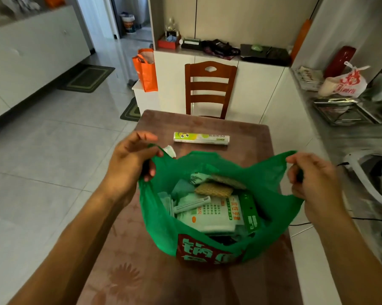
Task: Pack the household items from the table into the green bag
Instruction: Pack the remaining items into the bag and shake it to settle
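Holding open: thin green plastic bag [273, 190] on brown bench [124, 260], packets inside.
Left hand [128, 164] grip: pinching left handle.
Right hand [311, 177] grip: pinching right handle.
Next, likely: free one hand for white-and-green film roll [201, 139] lying beyond bag.

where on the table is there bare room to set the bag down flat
Bare: the near table edge below the green bag, and the far strip between the roll and chair. Crowded: around the bag's left handle.

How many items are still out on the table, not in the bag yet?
2: a long roll lying at the table's far side, and a small white item behind the green bag by the left hand. The bag may hide more.
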A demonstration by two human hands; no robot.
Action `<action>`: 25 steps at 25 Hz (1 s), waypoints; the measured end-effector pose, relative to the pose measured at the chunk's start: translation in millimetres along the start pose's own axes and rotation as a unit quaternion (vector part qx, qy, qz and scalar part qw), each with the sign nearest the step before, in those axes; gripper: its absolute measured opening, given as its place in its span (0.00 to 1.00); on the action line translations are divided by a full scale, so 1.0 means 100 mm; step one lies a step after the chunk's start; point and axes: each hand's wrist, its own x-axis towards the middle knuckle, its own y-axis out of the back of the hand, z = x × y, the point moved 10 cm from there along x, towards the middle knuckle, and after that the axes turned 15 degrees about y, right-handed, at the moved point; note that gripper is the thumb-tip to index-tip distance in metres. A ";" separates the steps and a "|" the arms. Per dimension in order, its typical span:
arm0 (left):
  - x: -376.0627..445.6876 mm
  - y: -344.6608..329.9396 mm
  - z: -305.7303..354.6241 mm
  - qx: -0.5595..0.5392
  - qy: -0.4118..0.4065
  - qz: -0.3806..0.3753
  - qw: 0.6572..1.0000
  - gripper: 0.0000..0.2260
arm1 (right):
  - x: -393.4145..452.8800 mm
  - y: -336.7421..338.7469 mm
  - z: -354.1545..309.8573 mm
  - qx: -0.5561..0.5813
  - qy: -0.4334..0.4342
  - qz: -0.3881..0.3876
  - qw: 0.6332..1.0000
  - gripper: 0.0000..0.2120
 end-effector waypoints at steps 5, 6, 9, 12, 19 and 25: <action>-0.03 0.07 -0.56 0.067 0.066 0.020 0.995 0.06 | -0.08 0.19 0.39 -0.107 -0.076 0.014 0.991 0.12; -0.03 0.07 -0.58 0.069 0.068 0.019 0.995 0.07 | -0.06 0.21 0.39 -0.112 -0.077 0.011 0.991 0.11; -0.01 0.02 -0.59 0.080 0.066 0.004 0.995 0.09 | -0.01 0.20 0.31 -0.168 -0.066 0.001 0.984 0.11; -0.01 0.04 -0.53 0.116 0.060 0.023 0.991 0.10 | -0.02 0.11 0.01 -0.320 0.019 -0.022 0.947 0.18; 0.35 0.36 -0.45 0.091 0.046 0.193 0.976 0.14 | -0.06 -1.18 -0.45 -0.255 0.263 -0.175 0.914 0.18; 1.65 0.31 -1.00 0.330 0.088 0.179 0.923 0.16 | 0.57 -2.30 0.32 -0.229 0.176 -0.258 0.922 0.18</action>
